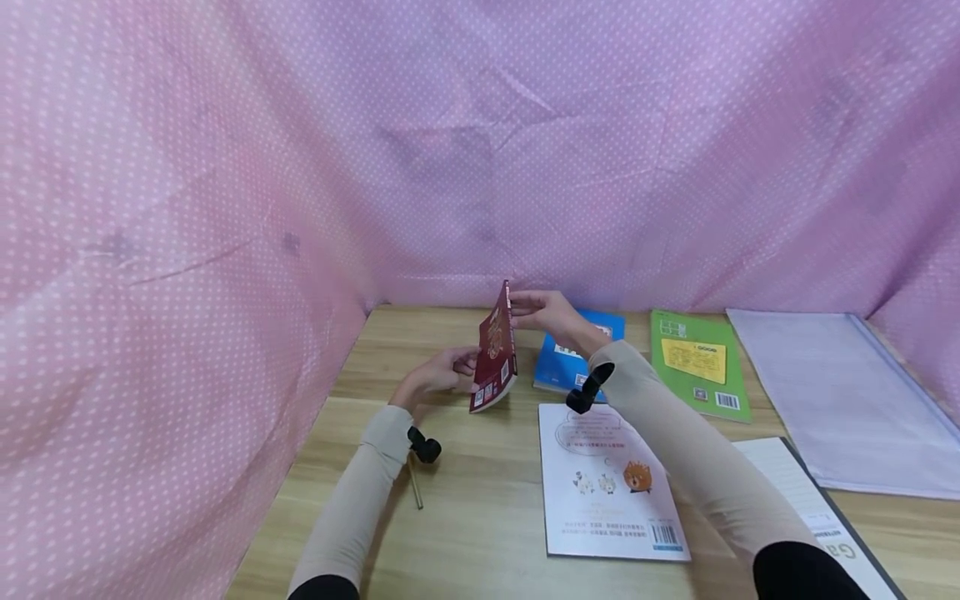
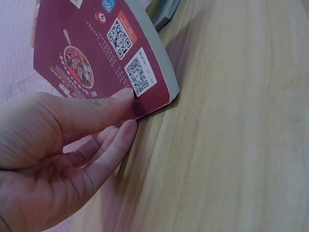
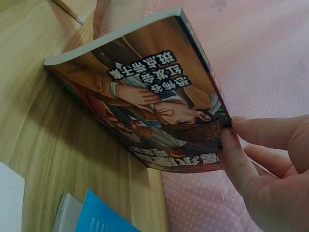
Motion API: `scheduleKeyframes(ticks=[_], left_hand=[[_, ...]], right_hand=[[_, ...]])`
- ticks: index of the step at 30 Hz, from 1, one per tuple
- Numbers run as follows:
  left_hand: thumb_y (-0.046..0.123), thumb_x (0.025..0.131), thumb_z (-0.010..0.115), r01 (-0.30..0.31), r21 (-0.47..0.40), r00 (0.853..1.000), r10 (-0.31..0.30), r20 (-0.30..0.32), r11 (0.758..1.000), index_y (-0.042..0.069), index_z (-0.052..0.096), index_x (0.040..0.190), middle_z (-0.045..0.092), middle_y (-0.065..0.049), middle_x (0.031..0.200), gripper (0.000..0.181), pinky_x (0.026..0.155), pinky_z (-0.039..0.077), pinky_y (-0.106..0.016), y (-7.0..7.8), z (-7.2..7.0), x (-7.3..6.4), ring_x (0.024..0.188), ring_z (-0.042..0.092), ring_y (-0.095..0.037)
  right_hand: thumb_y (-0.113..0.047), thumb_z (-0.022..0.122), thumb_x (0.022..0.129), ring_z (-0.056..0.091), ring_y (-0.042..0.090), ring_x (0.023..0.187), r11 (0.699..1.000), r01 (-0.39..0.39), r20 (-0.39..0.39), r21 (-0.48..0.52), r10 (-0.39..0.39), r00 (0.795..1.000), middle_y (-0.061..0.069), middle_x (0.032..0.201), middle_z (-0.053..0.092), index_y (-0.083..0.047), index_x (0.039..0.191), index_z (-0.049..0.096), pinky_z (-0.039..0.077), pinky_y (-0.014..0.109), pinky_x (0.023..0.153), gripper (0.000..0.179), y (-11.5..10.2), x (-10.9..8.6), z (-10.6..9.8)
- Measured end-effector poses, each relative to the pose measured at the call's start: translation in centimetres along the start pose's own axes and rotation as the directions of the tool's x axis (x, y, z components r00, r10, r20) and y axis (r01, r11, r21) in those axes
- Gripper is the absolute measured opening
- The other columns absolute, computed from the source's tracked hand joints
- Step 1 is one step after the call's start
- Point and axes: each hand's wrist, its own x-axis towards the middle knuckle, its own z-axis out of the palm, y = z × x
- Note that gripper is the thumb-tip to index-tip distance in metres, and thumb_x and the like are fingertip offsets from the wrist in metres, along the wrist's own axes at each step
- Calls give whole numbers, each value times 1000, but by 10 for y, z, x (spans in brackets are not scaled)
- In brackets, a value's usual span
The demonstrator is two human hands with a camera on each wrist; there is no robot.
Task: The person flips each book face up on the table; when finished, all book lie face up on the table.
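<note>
A paperback book (image 1: 496, 354) stands tilted up over the wooden table, held between both hands. Its maroon back cover (image 2: 104, 63), with QR codes, faces the left hand (image 1: 444, 371). That hand pinches the book's edge near a lower corner, thumb (image 2: 104, 113) on the maroon cover and fingers at the edge. From the other side, the right hand (image 1: 553, 319) pinches the book's edge between thumb and fingers (image 3: 236, 154). The right wrist view shows the illustrated front cover (image 3: 149, 92), with a figure in a brown coat.
Under the right forearm lie a blue book (image 1: 551, 367) and a white book (image 1: 600, 492) with animal drawings. Farther right are a green book (image 1: 701, 333), a notebook (image 1: 780, 467) and a pale fabric sheet (image 1: 832, 392). A pencil (image 1: 415, 483) lies by the left wrist. Pink dotted cloth (image 1: 480, 167) hangs behind.
</note>
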Motion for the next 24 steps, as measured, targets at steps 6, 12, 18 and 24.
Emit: scheduleKeyframes(ticks=[6,12,18,24], left_hand=[[0,86,76,5,-23,1000,-5,-24,1000,-3,34,156,58,-22,134,81,113,46,-44,2,2,-1,124,56,-33],[3,89,75,0,-59,1000,0,-15,998,5,38,156,55,-24,138,77,109,51,-41,7,2,-6,127,57,-35],[7,101,61,-23,-260,999,33,35,965,7,35,158,48,-24,143,63,107,53,-48,27,1,-9,124,58,-34],[13,106,53,-69,-368,995,89,37,927,1,35,156,46,-25,146,54,111,47,-58,51,-1,-11,131,53,-34]], right_hand=[[3,66,95,54,35,137,1000,23,0,19,-23,1000,24,145,57,2,149,48,47,44,114,56,-5,-1,4],[4,65,96,54,37,137,999,39,2,12,-39,999,27,145,55,4,149,46,46,46,115,56,-5,-3,10],[4,65,96,53,37,137,999,43,-3,17,-43,999,28,146,53,4,149,45,43,45,117,57,-3,-3,16],[2,65,96,53,36,138,999,37,-21,13,-37,999,24,145,56,3,149,46,41,46,119,56,-3,-5,19]])
